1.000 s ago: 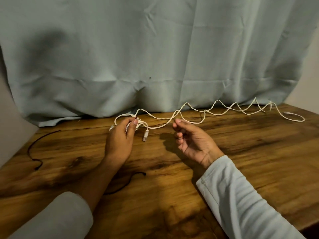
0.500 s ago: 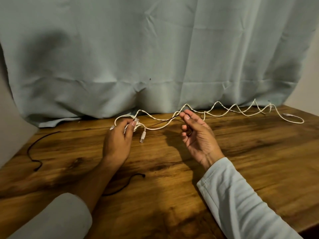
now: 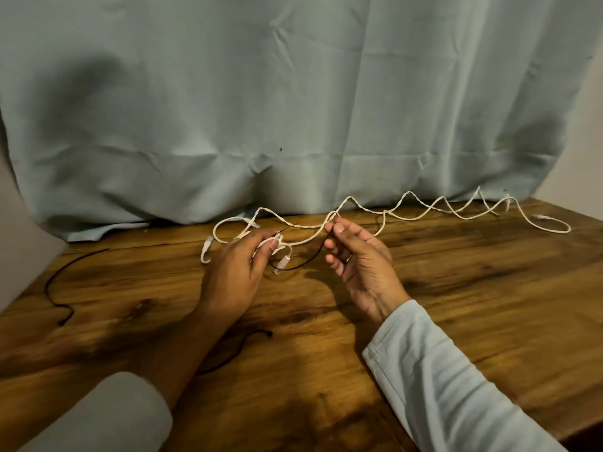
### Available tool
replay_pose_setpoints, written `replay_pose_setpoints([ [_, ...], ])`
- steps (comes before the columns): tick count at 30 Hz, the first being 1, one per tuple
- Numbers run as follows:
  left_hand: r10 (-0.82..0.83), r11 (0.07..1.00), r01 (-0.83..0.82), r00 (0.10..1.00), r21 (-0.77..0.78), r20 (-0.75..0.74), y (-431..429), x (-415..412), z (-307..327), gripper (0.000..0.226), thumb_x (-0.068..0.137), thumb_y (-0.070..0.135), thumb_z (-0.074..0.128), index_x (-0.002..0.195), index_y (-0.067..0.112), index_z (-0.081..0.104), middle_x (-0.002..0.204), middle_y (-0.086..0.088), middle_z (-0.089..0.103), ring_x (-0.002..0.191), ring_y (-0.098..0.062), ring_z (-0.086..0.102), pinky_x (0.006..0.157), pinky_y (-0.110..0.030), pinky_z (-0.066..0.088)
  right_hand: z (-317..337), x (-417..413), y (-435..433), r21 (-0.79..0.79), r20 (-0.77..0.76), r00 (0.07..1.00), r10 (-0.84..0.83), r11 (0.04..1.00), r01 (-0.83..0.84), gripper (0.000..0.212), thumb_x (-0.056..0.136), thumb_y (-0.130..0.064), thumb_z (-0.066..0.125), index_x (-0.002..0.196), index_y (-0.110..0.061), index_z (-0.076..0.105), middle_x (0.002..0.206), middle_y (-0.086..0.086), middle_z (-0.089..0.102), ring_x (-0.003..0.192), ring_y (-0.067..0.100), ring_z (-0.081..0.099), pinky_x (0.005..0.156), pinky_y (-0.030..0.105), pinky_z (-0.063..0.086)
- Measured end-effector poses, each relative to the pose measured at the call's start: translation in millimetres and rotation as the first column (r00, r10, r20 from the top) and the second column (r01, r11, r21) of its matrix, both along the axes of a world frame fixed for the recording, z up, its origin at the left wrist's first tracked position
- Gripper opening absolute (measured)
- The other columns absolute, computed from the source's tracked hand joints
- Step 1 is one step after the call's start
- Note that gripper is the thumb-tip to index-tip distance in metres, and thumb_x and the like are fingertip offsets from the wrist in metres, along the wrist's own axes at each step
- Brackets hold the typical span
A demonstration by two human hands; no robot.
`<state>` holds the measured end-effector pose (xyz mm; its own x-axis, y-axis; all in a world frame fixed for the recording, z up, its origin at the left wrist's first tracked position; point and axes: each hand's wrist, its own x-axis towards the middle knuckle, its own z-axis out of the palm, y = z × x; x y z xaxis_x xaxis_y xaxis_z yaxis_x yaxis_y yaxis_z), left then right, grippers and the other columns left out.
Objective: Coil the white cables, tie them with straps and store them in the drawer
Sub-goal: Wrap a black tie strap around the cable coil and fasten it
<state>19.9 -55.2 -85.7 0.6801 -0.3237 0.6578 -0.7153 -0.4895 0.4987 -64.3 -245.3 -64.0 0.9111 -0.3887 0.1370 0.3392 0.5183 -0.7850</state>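
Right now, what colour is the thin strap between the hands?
Black or very dark strap, clearest in the head view against the wooden table.

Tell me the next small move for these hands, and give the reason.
Probably draw the right hand toward the left hand to lay another loop. The left hand already pinches the gathered end of the white cable, the right pinches it further along, and most of it lies zigzagging uncoiled across the table.

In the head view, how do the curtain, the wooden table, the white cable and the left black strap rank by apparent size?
1. Curtain and wooden table: both fill much of the view, so no ranking.
2. White cable.
3. Left black strap, smallest.
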Motion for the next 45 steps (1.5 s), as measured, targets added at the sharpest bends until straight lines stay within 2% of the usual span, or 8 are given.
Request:
replay_pose_setpoints([
  [1,-0.006,1.000,0.006,1.000,0.009,0.014,-1,-2,1,0.033,0.105,0.038,0.049,0.128,0.025,0.069,0.121,0.005,0.074,0.108,-0.013,0.067,0.088,-0.008,0.036,-1,0,1,-0.024,-0.010,1.000,-0.009,1.000,0.008,0.028,0.095,-0.004,0.066,0.123,-0.001,0.067,0.095,0.008,0.078,0.067,0.010,0.069,0.052,0.020,0.055],
  [5,-0.047,0.998,0.047,0.999,0.039,-0.001,-4,-6,0,0.041,0.104,0.049,0.043,0.131,0.030,0.067,0.123,0.006,0.073,0.111,-0.013,0.067,0.094,-0.035,0.053,-5,1,5,-0.144,-0.020,0.998,-0.052,0.988,0.048,0.021,0.093,-0.003,0.070,0.114,-0.005,0.073,0.095,0.008,0.078,0.070,0.009,0.066,0.053,0.017,0.052],
  [8,-0.053,0.996,0.054,0.999,0.073,-0.011,-6,-5,-3,0.046,0.103,0.058,0.037,0.134,0.036,0.063,0.125,0.007,0.071,0.112,-0.011,0.065,0.094,-0.040,0.054,-7,1,7,-0.239,-0.020,0.994,-0.105,0.966,0.097,0.018,0.092,-0.003,0.071,0.107,-0.011,0.076,0.090,0.006,0.078,0.074,0.012,0.069,0.056,0.018,0.052],
  [13,-0.076,0.992,0.075,0.997,0.103,0.007,-8,-8,-2,0.043,0.104,0.054,0.036,0.136,0.038,0.061,0.123,0.006,0.071,0.111,-0.012,0.064,0.090,-0.042,0.055,-11,3,7,-0.332,0.013,0.991,-0.137,0.934,0.133,0.017,0.092,-0.004,0.072,0.103,-0.016,0.079,0.098,0.009,0.079,0.089,0.020,0.071,0.064,0.025,0.054],
  [23,-0.100,0.987,0.100,0.995,0.127,-0.006,-9,-9,-3,0.045,0.102,0.057,0.034,0.135,0.039,0.059,0.119,0.006,0.072,0.107,-0.013,0.065,0.087,-0.043,0.054,-10,1,8,-0.452,0.099,0.984,-0.149,0.874,0.178,0.021,0.091,0.004,0.071,0.109,-0.004,0.078,0.095,0.007,0.079,0.081,0.007,0.072,0.071,0.017,0.055],
  [27,-0.103,0.987,0.102,0.995,0.126,-0.004,-9,-9,-4,0.044,0.103,0.056,0.035,0.135,0.039,0.059,0.117,0.006,0.071,0.105,-0.012,0.065,0.086,-0.042,0.054,-11,2,8,-0.430,0.117,0.985,-0.126,0.888,0.165,0.020,0.091,0.006,0.070,0.107,-0.005,0.078,0.090,0.007,0.077,0.077,0.009,0.071,0.069,0.019,0.055],
  [34,-0.078,0.991,0.078,0.997,0.105,-0.007,-7,-6,-4,0.049,0.102,0.057,0.032,0.135,0.036,0.061,0.120,0.005,0.072,0.108,-0.014,0.065,0.088,-0.042,0.055,-12,4,3,-0.442,0.137,0.974,-0.183,0.868,0.226,0.022,0.090,0.001,0.073,0.102,-0.016,0.080,0.091,0.006,0.078,0.080,0.012,0.069,0.071,0.021,0.053],
  [45,-0.086,0.985,0.085,0.996,0.151,-0.001,-9,-5,-5,0.046,0.102,0.059,0.032,0.137,0.040,0.057,0.117,0.007,0.071,0.104,-0.012,0.064,0.085,-0.041,0.054,-13,4,4,-0.471,0.133,0.979,-0.152,0.860,0.198,0.021,0.090,0.002,0.073,0.104,-0.012,0.079,0.091,0.002,0.079,0.083,0.007,0.070,0.074,0.020,0.054],
])
